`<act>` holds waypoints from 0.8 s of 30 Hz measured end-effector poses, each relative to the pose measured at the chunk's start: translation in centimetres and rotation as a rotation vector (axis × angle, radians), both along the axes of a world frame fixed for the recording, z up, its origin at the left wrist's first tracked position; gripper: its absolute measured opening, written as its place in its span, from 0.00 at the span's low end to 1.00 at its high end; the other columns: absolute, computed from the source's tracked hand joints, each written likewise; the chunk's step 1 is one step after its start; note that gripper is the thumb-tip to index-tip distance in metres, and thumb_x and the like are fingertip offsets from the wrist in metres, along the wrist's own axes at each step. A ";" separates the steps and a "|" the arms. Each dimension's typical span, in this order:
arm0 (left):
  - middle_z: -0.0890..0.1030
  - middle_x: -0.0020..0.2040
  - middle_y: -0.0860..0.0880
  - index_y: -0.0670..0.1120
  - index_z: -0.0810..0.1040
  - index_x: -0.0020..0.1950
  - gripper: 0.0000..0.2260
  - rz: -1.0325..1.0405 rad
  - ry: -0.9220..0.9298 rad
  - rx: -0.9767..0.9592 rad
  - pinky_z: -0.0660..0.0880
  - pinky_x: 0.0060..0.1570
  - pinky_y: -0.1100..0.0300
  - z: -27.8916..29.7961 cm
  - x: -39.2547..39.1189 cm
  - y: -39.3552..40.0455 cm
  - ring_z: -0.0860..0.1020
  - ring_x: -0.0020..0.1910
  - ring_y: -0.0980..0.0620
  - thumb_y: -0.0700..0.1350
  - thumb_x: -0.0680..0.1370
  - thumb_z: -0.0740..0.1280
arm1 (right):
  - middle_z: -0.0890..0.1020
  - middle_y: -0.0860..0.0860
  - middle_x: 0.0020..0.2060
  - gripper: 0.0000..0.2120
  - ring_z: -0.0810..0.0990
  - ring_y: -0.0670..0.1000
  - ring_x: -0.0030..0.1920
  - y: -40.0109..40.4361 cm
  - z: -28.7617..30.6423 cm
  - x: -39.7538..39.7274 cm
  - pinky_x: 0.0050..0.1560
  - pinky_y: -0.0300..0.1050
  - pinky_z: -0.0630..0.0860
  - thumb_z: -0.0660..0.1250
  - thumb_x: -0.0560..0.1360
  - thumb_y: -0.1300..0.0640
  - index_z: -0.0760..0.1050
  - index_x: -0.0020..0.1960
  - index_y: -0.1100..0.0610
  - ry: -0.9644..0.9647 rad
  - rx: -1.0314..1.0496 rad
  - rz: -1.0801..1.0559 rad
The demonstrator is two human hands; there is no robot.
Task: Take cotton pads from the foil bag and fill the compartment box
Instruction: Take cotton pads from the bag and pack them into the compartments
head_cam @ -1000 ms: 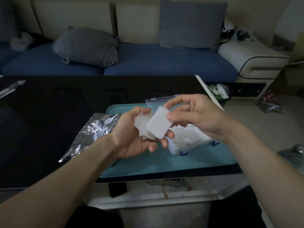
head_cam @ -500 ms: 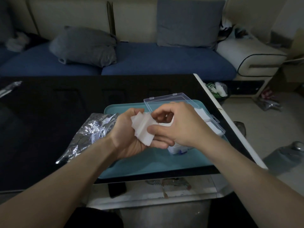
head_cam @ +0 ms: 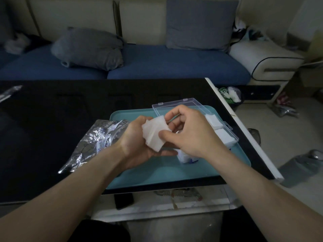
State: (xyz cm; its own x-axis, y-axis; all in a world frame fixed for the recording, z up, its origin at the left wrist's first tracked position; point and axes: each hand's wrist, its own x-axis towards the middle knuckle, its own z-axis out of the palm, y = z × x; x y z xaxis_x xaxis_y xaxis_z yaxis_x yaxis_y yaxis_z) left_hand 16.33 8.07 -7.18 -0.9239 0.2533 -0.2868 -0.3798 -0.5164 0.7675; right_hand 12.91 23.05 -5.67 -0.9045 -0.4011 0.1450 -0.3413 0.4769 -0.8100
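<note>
My left hand point(head_cam: 138, 145) holds a small stack of white cotton pads point(head_cam: 153, 135) above the teal tray point(head_cam: 157, 173). My right hand point(head_cam: 188, 133) pinches the top pad of that stack between thumb and fingers. The clear compartment box point(head_cam: 222, 133) sits on the tray behind my right hand, its lid open towards the back, with white pads in the compartments I can see. Most of the box is hidden by my right hand. The crumpled foil bag point(head_cam: 94, 142) lies to the left, half on the tray's edge and half on the black table.
The black table point(head_cam: 52, 119) ends in a white edge on the right point(head_cam: 244, 130). A lower shelf shows under the front edge. A blue sofa with grey cushions point(head_cam: 87, 48) stands behind the table. A foil scrap point(head_cam: 8, 92) lies far left.
My right hand came back from over the box to the stack in my left hand and now pinches the top pad. The view shifted slightly to the left.
</note>
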 end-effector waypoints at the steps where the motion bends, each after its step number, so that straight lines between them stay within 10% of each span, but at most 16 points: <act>1: 0.84 0.53 0.39 0.39 0.77 0.57 0.21 0.030 0.008 -0.080 0.77 0.54 0.41 -0.3 -0.2 -0.1 0.81 0.46 0.42 0.46 0.82 0.46 | 0.83 0.46 0.35 0.14 0.81 0.40 0.35 0.1 0.0 -0.2 0.36 0.35 0.77 0.79 0.68 0.57 0.77 0.48 0.47 -0.037 -0.012 -0.012; 5: 0.85 0.46 0.44 0.43 0.76 0.52 0.14 0.216 0.032 -0.229 0.76 0.47 0.51 -1.2 -1.0 -0.4 0.81 0.46 0.47 0.46 0.84 0.52 | 0.84 0.51 0.35 0.12 0.86 0.50 0.38 0.7 -0.2 -1.0 0.41 0.49 0.85 0.78 0.68 0.67 0.80 0.46 0.55 -0.271 -0.177 -0.102; 14: 0.85 0.46 0.38 0.33 0.77 0.54 0.07 0.203 0.127 -0.333 0.83 0.40 0.53 -1.4 -0.4 -0.8 0.85 0.42 0.42 0.36 0.81 0.62 | 0.86 0.53 0.42 0.11 0.83 0.47 0.37 3.2 -0.3 -2.9 0.37 0.40 0.79 0.70 0.73 0.70 0.83 0.48 0.56 -0.543 -0.475 -0.118; 24: 0.83 0.36 0.41 0.38 0.80 0.44 0.10 0.105 0.243 -0.662 0.80 0.30 0.60 -1.4 -0.1 0.2 0.82 0.31 0.49 0.40 0.81 0.64 | 0.88 0.54 0.44 0.12 0.87 0.52 0.45 3.5 -0.7 -2.7 0.46 0.45 0.83 0.73 0.72 0.69 0.84 0.52 0.57 -0.544 -0.117 0.102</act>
State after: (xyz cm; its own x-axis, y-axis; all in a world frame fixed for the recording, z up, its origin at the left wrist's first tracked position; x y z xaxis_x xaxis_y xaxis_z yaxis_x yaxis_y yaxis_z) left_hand 16.26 8.28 -8.54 -0.9911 0.0032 -0.1327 -0.1323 0.0631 0.9892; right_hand 10.25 26.57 -6.32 -0.8189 -0.4995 -0.2825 0.1007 0.3597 -0.9276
